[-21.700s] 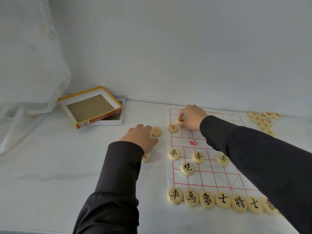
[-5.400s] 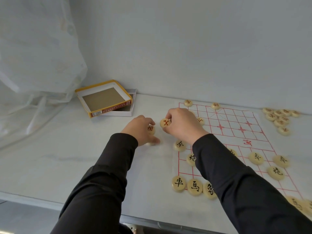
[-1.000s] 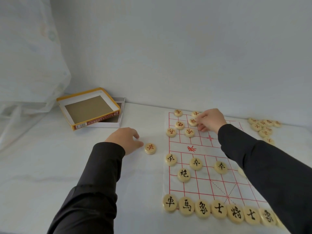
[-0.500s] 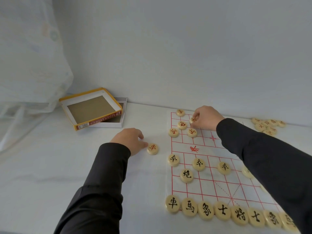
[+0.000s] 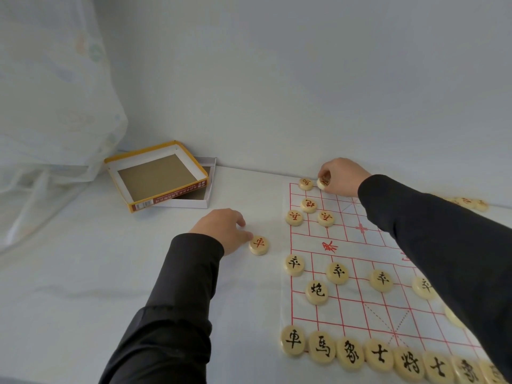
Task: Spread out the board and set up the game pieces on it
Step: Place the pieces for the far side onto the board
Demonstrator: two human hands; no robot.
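Board: thin white sheet, red grid, flat at right.
Right hand: fingertips clamped on round pale disc at board's far edge.
Left hand: fingers loosely curled, one tip touching red-marked disc left of board.
Room: smooth white table, lower left.

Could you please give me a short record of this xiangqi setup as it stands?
board: paper xiangqi board spread flat on the table
left hand: beside the board, fingertip touching the red chariot piece lying on the table
right hand: pinching a red-lettered piece at the board's far edge
black side: back row lined up along the near edge
box: open box at far left
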